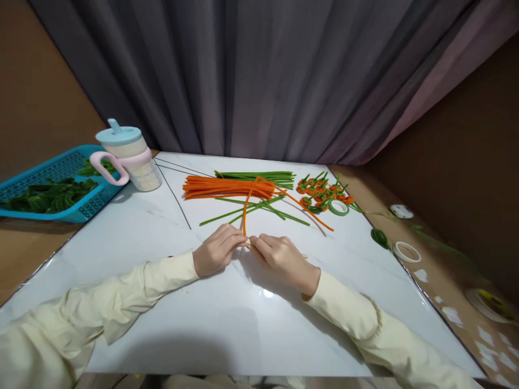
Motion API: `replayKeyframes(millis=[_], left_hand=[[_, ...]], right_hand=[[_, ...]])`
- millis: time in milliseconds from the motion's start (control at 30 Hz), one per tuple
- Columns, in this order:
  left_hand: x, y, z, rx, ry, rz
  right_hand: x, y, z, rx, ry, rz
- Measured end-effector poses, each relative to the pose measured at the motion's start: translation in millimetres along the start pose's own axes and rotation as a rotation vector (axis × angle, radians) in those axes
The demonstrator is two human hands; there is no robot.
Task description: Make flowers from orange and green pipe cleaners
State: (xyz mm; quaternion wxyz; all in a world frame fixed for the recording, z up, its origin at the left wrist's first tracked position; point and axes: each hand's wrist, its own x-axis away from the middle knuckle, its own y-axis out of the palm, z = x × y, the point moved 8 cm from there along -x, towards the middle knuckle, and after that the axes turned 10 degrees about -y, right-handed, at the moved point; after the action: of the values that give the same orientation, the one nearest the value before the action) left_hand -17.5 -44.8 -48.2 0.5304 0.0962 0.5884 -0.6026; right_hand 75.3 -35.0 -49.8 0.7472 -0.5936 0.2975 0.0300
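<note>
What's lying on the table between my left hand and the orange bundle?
In the head view, loose green strands lie crossed between your left hand and the orange bundle; an orange strand runs up across them.

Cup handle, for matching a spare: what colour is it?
The handle is pale pink; see the head view.

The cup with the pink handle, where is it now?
In the head view, the cup stands on the white tabletop's far left, beside the blue basket.

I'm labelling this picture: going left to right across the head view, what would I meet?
Blue basket, lidded cup, left hand, right hand, green tape roll, dark green leaf-shaped piece, white tape roll.
</note>
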Motion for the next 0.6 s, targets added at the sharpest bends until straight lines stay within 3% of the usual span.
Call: replayKeyframes(millis=[367, 600], left_hand=[[0.5, -0.3, 0.5, 0.042, -0.037, 0.012], [-1.3, -1.6, 1.4, 0.036, -0.024, 0.024]], right_hand=[[2.5, -5.1, -19.8, 0.335, -0.246, 0.072], [2.4, -5.4, -19.9, 0.352, -0.229, 0.068]])
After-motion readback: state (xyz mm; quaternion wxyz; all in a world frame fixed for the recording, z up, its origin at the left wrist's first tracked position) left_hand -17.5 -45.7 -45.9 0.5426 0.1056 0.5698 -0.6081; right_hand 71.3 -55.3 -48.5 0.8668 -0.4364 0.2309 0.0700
